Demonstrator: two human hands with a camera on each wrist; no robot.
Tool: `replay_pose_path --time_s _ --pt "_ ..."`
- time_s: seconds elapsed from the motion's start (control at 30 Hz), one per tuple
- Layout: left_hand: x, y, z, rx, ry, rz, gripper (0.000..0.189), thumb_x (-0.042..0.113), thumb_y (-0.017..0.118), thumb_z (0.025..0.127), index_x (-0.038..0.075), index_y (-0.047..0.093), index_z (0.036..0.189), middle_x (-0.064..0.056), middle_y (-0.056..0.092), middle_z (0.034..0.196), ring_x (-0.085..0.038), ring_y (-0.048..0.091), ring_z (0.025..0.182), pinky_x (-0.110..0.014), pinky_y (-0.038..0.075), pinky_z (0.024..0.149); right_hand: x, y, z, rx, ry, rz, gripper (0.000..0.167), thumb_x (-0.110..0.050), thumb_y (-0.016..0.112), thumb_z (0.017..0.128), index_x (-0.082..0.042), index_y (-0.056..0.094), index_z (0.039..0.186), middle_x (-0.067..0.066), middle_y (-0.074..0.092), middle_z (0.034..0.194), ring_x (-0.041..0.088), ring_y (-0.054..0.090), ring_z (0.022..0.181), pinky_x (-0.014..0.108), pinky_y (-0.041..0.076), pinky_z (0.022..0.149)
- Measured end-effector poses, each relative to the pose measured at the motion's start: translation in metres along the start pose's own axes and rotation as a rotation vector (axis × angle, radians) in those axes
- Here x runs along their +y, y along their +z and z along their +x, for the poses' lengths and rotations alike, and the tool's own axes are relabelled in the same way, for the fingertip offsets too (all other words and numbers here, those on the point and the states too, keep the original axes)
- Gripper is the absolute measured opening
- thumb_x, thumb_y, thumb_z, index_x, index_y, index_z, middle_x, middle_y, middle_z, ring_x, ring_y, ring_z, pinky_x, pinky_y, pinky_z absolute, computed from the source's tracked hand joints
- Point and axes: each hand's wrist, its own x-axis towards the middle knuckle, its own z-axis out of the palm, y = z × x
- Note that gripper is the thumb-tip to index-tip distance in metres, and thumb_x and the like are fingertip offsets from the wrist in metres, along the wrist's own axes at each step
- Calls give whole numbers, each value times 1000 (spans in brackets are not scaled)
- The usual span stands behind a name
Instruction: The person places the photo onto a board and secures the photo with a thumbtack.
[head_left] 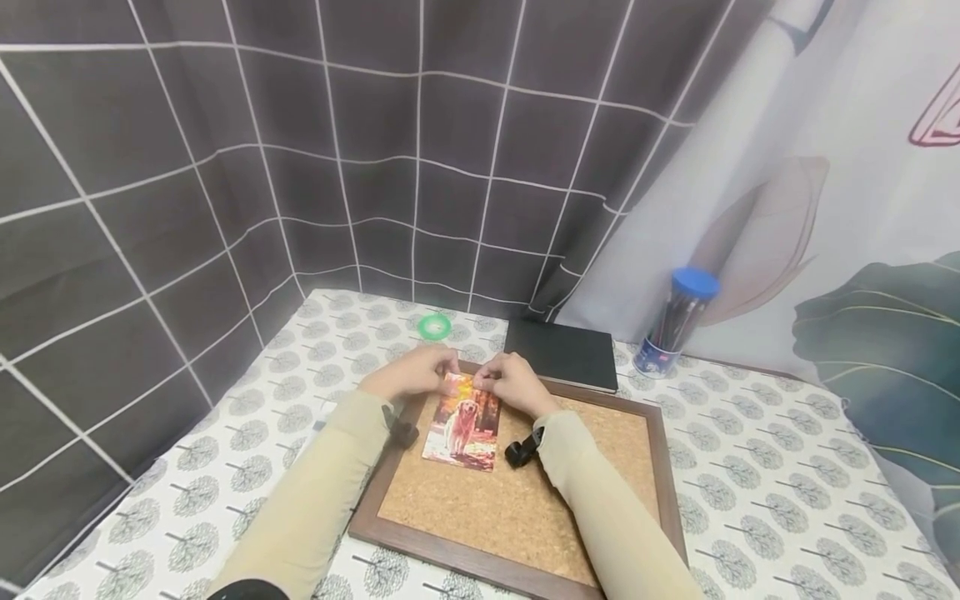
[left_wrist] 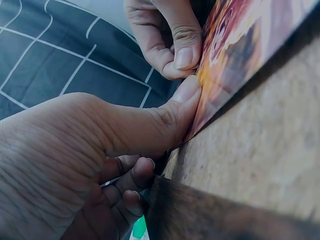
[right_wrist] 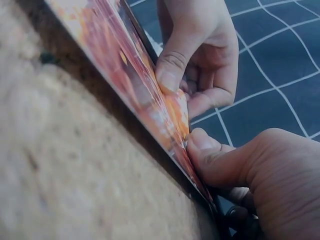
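Note:
A glossy photo print of a golden dog (head_left: 460, 433) lies over the upper left part of a cork board (head_left: 480, 517) with a brown wooden frame. My left hand (head_left: 420, 372) pinches the print's far edge near its left corner. Toward the right end of that same edge, my right hand (head_left: 517, 385) pinches the print too. In the left wrist view, the left thumb (left_wrist: 175, 112) presses on the print close to the other hand's thumb. The right wrist view shows the print's edge slightly raised from the cork, with some fingertips hidden behind it.
Behind the board lies a black notebook (head_left: 562, 354). A green tape roll (head_left: 434, 327) sits at the back left. To the right stands a clear jar with a blue lid (head_left: 675, 321), holding dark sticks. A tree-patterned cloth (head_left: 757, 500) covers the table, and a dark checked curtain (head_left: 420, 200) hangs behind.

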Motion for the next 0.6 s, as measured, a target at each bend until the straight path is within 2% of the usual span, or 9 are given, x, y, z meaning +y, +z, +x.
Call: replay_pose_path --time_s 0.13,0.3,0.6 --pt "0 0 0 5 1 -2 27 25 85 79 16 64 94 4 63 92 -15 57 85 -36 50 81 -2 0 0 2 48 12 8 -22 79 86 -16 78 81 -3 66 82 13 58 80 40 45 90" --pt "1 1 -1 6 0 1 27 24 85 79 15 64 93 3 63 91 -16 57 83 -36 50 79 -4 3 2 3 104 21 8 -20 80 86 -14 78 80 -2 64 80 13 57 76 35 49 78" --pt "2 2 0 4 0 9 26 25 84 80 16 63 93 5 62 92 -15 57 86 -36 50 82 -3 1 1 3 91 31 7 -23 78 87 -17 78 83 -3 61 77 14 54 76 35 47 77"
